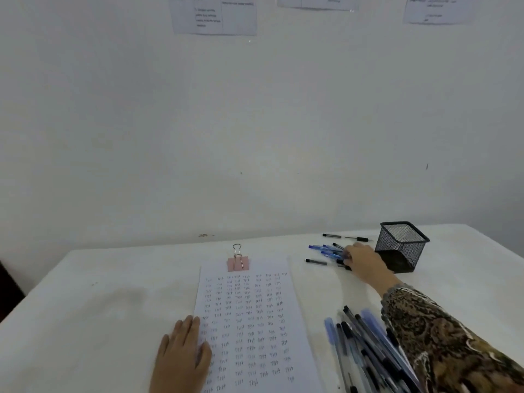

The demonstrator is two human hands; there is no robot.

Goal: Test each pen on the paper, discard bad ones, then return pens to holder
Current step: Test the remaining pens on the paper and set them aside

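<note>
Mixing of the pen groups is judged the chief hazard. A small cluster of blue and black ballpoint pens [324, 249] lies just beside the black wire-mesh square pen holder [402, 245], and the right hand [361, 259] is laid over the cluster's near end; whether a pen is gripped cannot be told, since the fingertips are hidden among the barrels. A larger heap of blue and black pens [354, 341] is seen at the near right, partly under the brown patterned sleeve [442, 336]. That heap could be swept or rolled by the sleeve if the arm is drawn back low, and tested pens might then be confused with untested ones.

The white sheet of paper filled with rows of written test marks [255, 321] is pinned at its left edge by the left hand [181, 355], flat with straight fingers; a pink binder clip [238, 263] is fixed to its top edge. Little blank space is left on it.

Open room is found on the white table [85, 307] left of the sheet. The holder stands near the back right corner, where the edges are close.
</note>
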